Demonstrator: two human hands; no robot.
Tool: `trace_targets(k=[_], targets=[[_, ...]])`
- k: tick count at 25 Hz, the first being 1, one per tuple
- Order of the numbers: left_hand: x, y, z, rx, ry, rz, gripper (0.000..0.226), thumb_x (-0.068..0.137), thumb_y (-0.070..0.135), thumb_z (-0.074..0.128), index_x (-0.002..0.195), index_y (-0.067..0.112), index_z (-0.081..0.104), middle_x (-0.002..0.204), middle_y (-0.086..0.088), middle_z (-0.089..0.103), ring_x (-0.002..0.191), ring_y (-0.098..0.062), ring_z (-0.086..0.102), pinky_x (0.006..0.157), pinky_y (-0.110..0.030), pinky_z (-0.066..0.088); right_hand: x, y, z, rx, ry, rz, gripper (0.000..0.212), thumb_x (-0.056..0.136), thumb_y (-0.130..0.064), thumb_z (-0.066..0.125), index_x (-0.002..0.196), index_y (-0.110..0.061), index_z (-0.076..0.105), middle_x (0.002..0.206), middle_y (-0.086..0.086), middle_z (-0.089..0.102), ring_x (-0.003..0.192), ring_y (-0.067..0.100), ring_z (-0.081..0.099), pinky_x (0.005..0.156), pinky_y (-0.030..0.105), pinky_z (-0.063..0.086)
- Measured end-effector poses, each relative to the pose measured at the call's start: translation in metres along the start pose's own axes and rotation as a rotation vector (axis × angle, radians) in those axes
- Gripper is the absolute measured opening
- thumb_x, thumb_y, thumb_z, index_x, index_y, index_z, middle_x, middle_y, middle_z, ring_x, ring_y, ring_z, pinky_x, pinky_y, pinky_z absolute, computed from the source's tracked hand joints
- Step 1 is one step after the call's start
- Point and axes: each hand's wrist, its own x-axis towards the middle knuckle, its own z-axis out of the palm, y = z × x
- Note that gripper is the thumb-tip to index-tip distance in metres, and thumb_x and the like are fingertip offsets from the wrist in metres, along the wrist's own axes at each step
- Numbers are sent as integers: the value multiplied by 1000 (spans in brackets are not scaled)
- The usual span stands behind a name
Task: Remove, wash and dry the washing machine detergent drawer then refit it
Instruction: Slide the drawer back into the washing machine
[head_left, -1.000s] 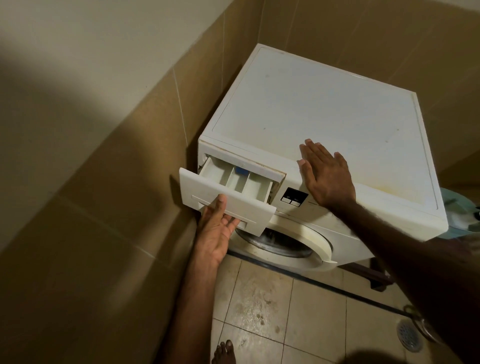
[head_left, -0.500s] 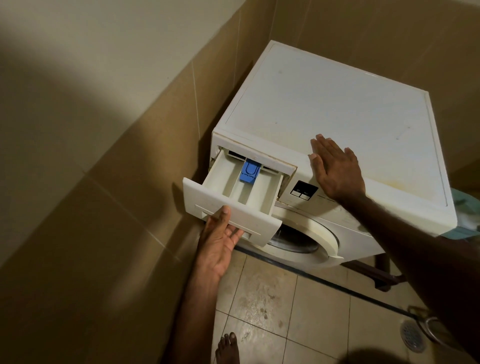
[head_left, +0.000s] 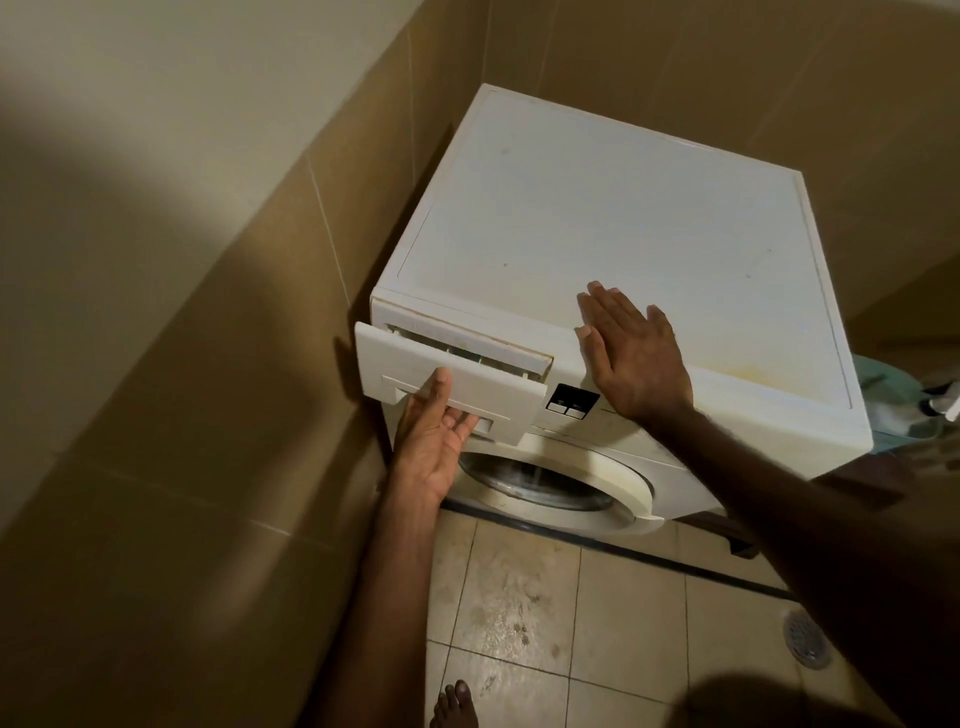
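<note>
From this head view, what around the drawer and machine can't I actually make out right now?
Head view only:
- Detergent drawer compartments: hidden by its own front panel; only a thin strip shows.
- Left hand fingertips: tucked into the handle recess, so the grip is unclear.
- Control display: too small to read.
- Drum inside the door: dark and blurred.
- Green item beside the machine: cut off by the right edge.
- Right hand lies flat on the washing machine, plainly seen.

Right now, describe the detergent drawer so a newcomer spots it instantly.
Find the white washing machine in the tiled corner. On its front, top left, above the round door, the detergent drawer juts slightly out, left hand under its handle. Beside it sits the dark display.
</note>
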Motion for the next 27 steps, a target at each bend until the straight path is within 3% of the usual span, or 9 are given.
trace_targets(k=[4, 7, 14, 16, 19, 21, 23, 25, 27], targets=[[33, 2, 18, 46, 23, -4, 46, 96, 20, 67, 139, 11, 53, 136, -16, 65, 128, -32, 61, 105, -49, 52, 0, 0, 0, -15, -12, 9, 58, 111, -45, 19, 160, -22, 38, 169, -2, 31, 157, 19, 26, 124, 55, 25], [37, -1, 21, 95, 47, -11, 33, 97, 20, 66, 128, 14, 58, 136, -13, 65, 127, -31, 61, 110, -51, 46, 0, 1, -2, -15, -31, 16, 58, 111, -45, 18, 161, -22, 35, 170, -3, 28, 158, 18, 24, 125, 54, 22], [26, 12, 22, 280, 139, -19, 26, 94, 22, 71, 118, 14, 66, 116, -3, 68, 114, -29, 60, 107, -46, 50, -2, -5, -6, -13, -139, 29, 61, 110, -45, 11, 165, -23, 23, 173, -3, 15, 160, 17, 13, 128, 55, 14], [20, 15, 22, 396, 190, -4, 30, 94, 20, 72, 121, 10, 68, 119, -9, 70, 113, -31, 65, 101, -42, 54, 0, -10, -9, -13, -205, 62, 65, 107, -47, 3, 167, -22, 15, 174, -3, 7, 161, 18, 6, 128, 55, 12], [5, 17, 27, 626, 402, 156, 22, 91, 16, 76, 110, 5, 75, 112, -19, 75, 111, -35, 70, 97, -45, 58, 7, -22, -29, -60, -327, 65, 82, 96, -46, -14, 166, -14, 13, 175, 6, 7, 161, 25, 12, 121, 57, 28], [-15, 20, 39, 774, 474, 310, 16, 90, 17, 76, 102, 7, 76, 101, -10, 77, 100, -27, 72, 85, -33, 61, 5, -33, -44, -86, -388, 56, 86, 93, -46, -17, 166, -10, 10, 175, 9, 6, 160, 27, 14, 115, 54, 35], [-34, 24, 53, 1004, 433, 406, 18, 91, 16, 73, 105, 5, 76, 99, -6, 76, 95, -22, 71, 72, -18, 52, -6, -44, -55, -79, -410, 85, 69, 106, -43, 0, 166, -9, 6, 175, 8, 4, 161, 26, 9, 120, 55, 29], [-51, 24, 70, 1212, 336, 434, 20, 94, 13, 67, 111, 10, 76, 105, -4, 76, 97, -20, 70, 77, -22, 54, -22, -49, -67, -87, -385, 98, 62, 112, -39, 14, 166, -11, 2, 175, 7, 1, 161, 25, 3, 125, 56, 21], [-66, 20, 88, 1362, 236, 484, 23, 95, 14, 64, 116, 15, 74, 111, 0, 75, 102, -17, 69, 87, -32, 58, -34, -47, -79, -91, -379, 110, 61, 113, -39, 15, 166, -13, 0, 175, 5, -2, 162, 22, -1, 127, 55, 17]])
